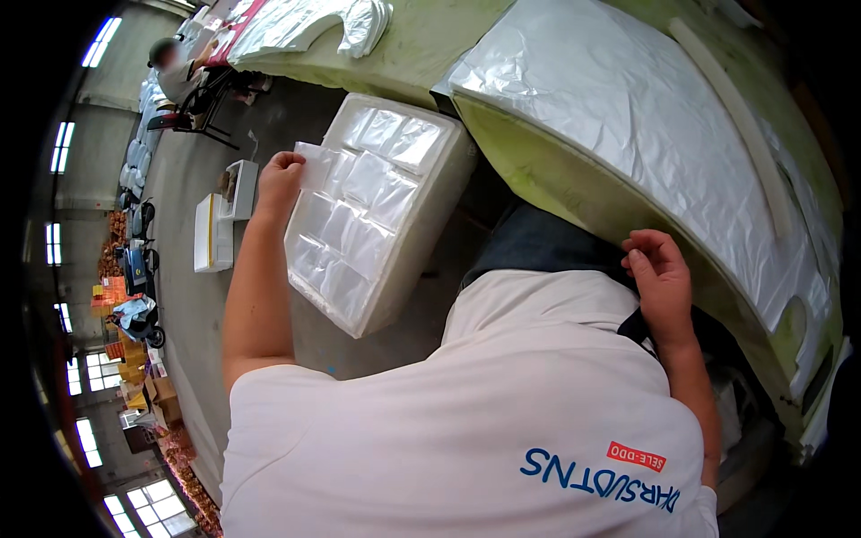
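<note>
My left hand [280, 184] is closed on the edge of a flat, clear plastic packet [313, 167], pinched between thumb and fingers. This packet is at the left side of a white foam box [421, 260], whose top is covered by rows of similar shiny packets [386, 184]. To the right, my right hand [661, 273] hovers beside the edge of a yellow-green table [547, 170], its fingers loosely curled and nothing visible in them. A large sheet of shiny clear plastic film [592, 99] lies over that table, close to the right hand.
A long pale strip [731, 108] lies on the film. Left of the box, white containers [213, 233] stand on the grey floor [193, 323]. Another person [179, 81] sits at the far left by a table. Scooters [136, 269] and cartons [161, 399] line the wall.
</note>
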The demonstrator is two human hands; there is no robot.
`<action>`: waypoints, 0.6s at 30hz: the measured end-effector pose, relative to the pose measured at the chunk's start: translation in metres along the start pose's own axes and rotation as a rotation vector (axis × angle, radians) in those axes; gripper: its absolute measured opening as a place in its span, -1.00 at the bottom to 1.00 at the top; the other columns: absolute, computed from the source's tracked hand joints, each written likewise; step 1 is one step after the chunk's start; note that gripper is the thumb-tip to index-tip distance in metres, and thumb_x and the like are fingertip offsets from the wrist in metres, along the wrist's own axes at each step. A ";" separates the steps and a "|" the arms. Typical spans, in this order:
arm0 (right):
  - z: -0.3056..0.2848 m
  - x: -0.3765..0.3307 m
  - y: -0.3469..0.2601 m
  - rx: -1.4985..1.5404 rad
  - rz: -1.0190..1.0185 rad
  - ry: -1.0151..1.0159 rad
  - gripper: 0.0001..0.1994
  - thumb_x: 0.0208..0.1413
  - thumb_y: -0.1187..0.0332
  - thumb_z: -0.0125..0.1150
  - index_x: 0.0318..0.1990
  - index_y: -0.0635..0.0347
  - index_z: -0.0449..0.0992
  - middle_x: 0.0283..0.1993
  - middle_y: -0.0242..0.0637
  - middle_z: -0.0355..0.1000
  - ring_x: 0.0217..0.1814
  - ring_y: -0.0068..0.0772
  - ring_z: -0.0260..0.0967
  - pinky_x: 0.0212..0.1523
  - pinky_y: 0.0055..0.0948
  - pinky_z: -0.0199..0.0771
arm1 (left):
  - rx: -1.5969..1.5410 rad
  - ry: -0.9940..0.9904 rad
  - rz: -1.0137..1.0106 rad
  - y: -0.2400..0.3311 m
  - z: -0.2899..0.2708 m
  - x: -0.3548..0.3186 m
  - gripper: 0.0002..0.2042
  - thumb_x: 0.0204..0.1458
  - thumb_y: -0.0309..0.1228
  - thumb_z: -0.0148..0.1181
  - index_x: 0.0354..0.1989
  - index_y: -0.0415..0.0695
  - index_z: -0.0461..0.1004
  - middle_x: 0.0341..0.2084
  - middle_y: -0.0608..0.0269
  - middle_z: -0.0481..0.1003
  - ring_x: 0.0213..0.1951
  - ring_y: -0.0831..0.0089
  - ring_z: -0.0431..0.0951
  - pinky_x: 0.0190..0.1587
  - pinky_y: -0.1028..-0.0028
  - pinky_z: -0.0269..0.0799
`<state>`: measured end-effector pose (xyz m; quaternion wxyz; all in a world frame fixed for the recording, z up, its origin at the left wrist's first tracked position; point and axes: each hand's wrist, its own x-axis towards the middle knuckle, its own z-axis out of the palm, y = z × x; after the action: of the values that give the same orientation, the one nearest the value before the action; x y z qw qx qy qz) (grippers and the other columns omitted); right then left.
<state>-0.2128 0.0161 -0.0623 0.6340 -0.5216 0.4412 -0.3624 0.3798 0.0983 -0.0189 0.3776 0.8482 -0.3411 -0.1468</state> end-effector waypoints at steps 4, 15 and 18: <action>0.001 0.000 -0.005 -0.004 0.027 0.006 -0.79 0.29 0.57 0.13 0.04 0.24 0.49 -0.09 -0.36 0.50 -0.13 -0.62 0.39 -0.04 -0.56 0.46 | 0.400 -0.104 -0.010 0.003 0.036 -0.004 -0.82 0.07 -0.45 0.15 -0.18 -0.05 0.62 -0.45 0.32 0.56 -0.36 0.44 0.55 -0.24 0.44 0.46; -0.050 -0.017 -0.034 -0.454 -0.589 0.367 -0.79 0.18 0.69 0.11 -0.06 0.27 0.49 0.05 -0.19 0.46 0.12 -0.34 0.38 0.15 -0.42 0.41 | 0.281 0.078 0.144 -0.008 0.060 -0.014 -0.64 0.16 -0.38 0.17 0.13 -0.15 0.48 -0.12 0.13 0.61 -0.12 0.35 0.63 -0.01 0.41 0.51; -0.103 -0.005 -0.073 -1.176 -0.730 0.624 -0.68 0.08 0.56 0.23 0.02 0.19 0.52 0.20 -0.08 0.42 0.24 0.03 0.34 0.29 -0.10 0.32 | -0.106 0.012 0.248 0.000 0.072 -0.004 -0.66 0.21 -0.55 0.14 0.16 -0.21 0.44 0.04 0.20 0.52 0.03 0.45 0.53 0.11 0.48 0.42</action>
<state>-0.3107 -0.0291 0.0037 -0.0629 -0.7600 0.5198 -0.3850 0.3404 0.0623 -0.0672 0.4391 0.7792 -0.4330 -0.1117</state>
